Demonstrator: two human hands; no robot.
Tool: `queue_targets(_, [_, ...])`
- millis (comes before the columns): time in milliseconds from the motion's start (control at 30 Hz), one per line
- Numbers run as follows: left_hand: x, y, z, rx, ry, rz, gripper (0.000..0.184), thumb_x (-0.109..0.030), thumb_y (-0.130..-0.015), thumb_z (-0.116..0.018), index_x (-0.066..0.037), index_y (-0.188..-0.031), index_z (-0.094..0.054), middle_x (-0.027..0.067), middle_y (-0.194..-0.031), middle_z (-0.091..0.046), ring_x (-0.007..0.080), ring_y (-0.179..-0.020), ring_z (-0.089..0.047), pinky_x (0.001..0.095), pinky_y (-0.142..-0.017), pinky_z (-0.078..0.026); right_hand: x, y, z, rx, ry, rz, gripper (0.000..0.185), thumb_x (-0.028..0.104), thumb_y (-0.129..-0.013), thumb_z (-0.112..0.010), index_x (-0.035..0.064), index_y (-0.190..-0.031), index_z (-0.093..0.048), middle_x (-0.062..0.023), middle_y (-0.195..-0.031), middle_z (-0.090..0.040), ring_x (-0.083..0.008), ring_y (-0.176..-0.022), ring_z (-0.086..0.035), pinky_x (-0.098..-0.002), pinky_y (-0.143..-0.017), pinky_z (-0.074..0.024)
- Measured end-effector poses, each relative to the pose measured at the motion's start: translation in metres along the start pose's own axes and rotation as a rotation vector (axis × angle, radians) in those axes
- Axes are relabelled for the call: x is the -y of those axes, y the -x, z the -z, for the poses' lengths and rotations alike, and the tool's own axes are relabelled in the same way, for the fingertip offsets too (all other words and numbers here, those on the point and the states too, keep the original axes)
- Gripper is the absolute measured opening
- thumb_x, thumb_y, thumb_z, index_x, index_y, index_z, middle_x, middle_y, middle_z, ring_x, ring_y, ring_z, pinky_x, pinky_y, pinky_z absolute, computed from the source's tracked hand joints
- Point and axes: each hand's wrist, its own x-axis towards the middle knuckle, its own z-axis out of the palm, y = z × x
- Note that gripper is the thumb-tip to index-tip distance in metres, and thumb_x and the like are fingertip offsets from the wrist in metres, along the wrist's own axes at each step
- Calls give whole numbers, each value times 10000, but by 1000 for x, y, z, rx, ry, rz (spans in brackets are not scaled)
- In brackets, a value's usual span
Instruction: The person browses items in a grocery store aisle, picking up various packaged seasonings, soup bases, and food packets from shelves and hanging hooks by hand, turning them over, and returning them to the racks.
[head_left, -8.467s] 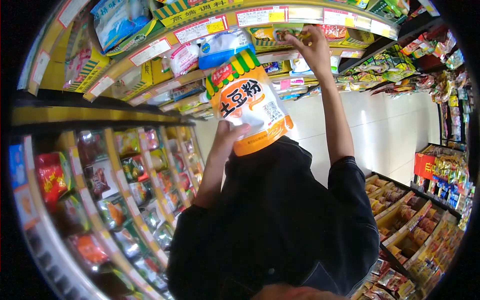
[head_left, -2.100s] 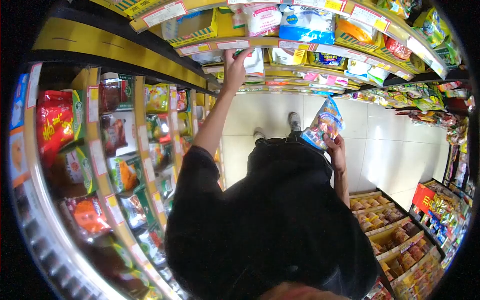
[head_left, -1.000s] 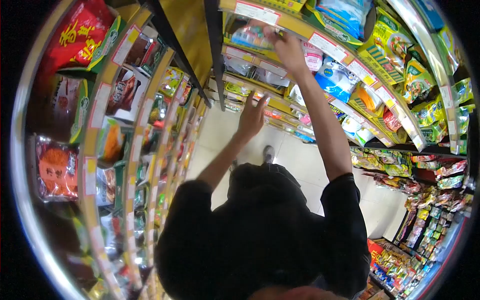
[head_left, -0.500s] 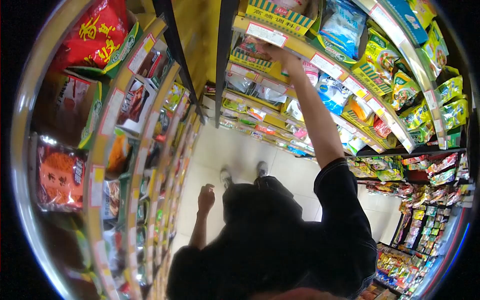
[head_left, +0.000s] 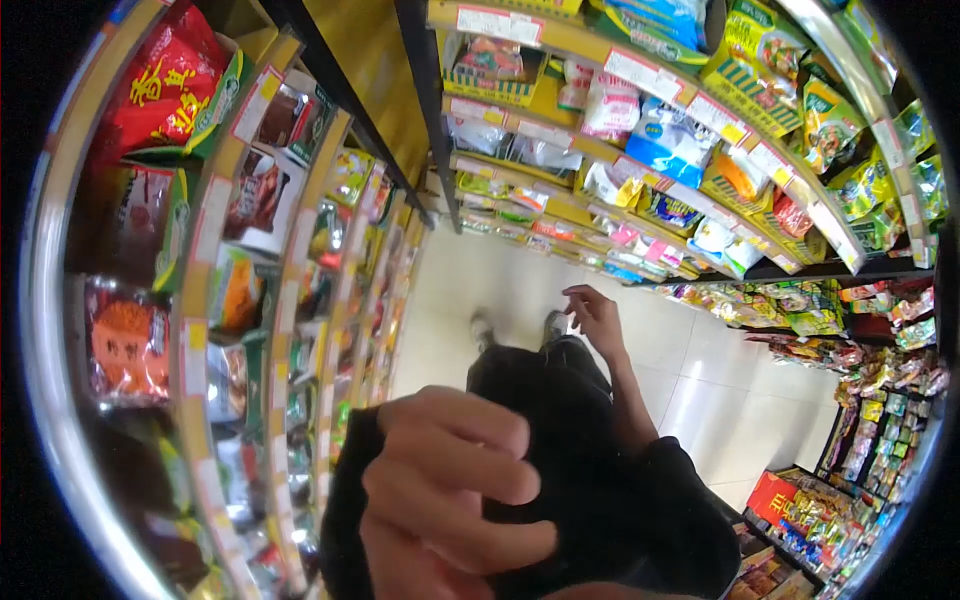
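Note:
Close to the camera at lower centre, my left hand (head_left: 450,485) is raised in front of the dark shirt, its fingers bent and apart, with nothing seen in it. My right hand (head_left: 597,318) hangs over the floor right of the shoes, fingers loosely curled and apart, holding nothing. Beyond it is the shelf rack; on an upper level a yellow box (head_left: 487,90) holds a reddish packet (head_left: 490,58). To the right of that box stand a pink and white bag (head_left: 610,105) and a blue and white bag (head_left: 670,143).
Shelves of packets run down the left, with a red bag (head_left: 172,85) at the top and an orange packet (head_left: 130,337) lower. Two shoes stand on the tiled floor (head_left: 660,330). At lower right is a red box (head_left: 772,498) beside more racks.
My right hand has left the upper shelf and dropped over the floor. My left hand has risen from beside the legs to near the camera. The reddish packet now shows in the yellow box.

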Motion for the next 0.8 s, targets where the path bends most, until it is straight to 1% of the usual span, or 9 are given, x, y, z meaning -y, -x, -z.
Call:
queue_targets(67, [2,5,-19,58,-39,10,368,-319,-1036,-585,-326,-1402,-550,25,-683,-649,153,-557,-501,265,-410,-324,-18,11,10,-42,27,9,193,132,-1041,-565,27,-1148,-687,-79,-785,-715,-93,-620,-613,-268,-581,-493])
queue_targets(133, [1,20,-53,-97,-119,64,394,-256,-1069,-507,-311,-1456,-457,-1,-648,-683,125,-431,-520,278,-385,-333,-28,20,20,-53,10,15,184,110,-1046,-551,13,-1124,-686,-78,-787,-716,-101,-610,-618,-271,-581,-496])
queue_targets(333, [14,13,-70,73,68,83,96,-292,-1020,-594,-248,-1060,-670,-16,-663,-552,113,-600,-456,225,-469,-310,-64,44,41,-96,120,-17,190,113,-1037,-555,13,-1118,-696,-99,-813,-731,-150,-654,-681,-290,-617,-556])
queue_targets(467, [-5,35,-88,-121,15,111,231,-250,-1050,-538,-249,-1281,-537,16,-644,-668,145,-426,-516,305,-411,-347,-104,50,43,-93,141,-59,202,138,-1030,-567,23,-1121,-706,-113,-844,-749,-154,-650,-679,-299,-624,-548])
queue_targets(533, [-7,41,-89,-200,78,163,62,-137,-914,-628,-140,-971,-604,54,-625,-637,151,-417,-459,287,-386,-327,-116,51,41,-80,172,-81,203,141,-1026,-571,25,-1123,-707,-110,-844,-748,-155,-654,-680,-302,-626,-542])
queue_targets(600, [-13,49,-82,-173,98,263,29,-116,-883,-659,-107,-879,-632,60,-628,-633,163,-434,-470,297,-388,-325,-119,54,37,-45,184,-78,208,146,-1024,-572,24,-1121,-710,-113,-847,-745,-160,-665,-685,-308,-633,-540])
queue_targets(667, [-19,71,-63,-33,79,418,61,-187,-958,-631,-150,-1006,-620,33,-652,-657,183,-478,-550,335,-416,-339,-121,53,32,-9,189,-69,209,148,-1022,-573,23,-1117,-712,-114,-850,-744,-166,-671,-687,-315,-635,-537])
queue_targets(767, [-2,139,-67,-205,-170,450,27,-36,-865,-617,-37,-849,-639,30,-648,-617,169,-463,-529,301,-428,-366,-114,53,19,39,219,-61,208,146,-1021,-573,23,-1114,-714,-111,-856,-743,-176,-679,-688,-320,-635,-534])
queue_targets(800, [-6,155,-60,-188,-193,693,54,-57,-904,-599,-35,-875,-639,42,-676,-634,174,-500,-562,298,-465,-396,-107,51,15,49,254,-64,208,145,-1021,-574,23,-1116,-713,-111,-858,-743,-178,-689,-691,-319,-639,-534])
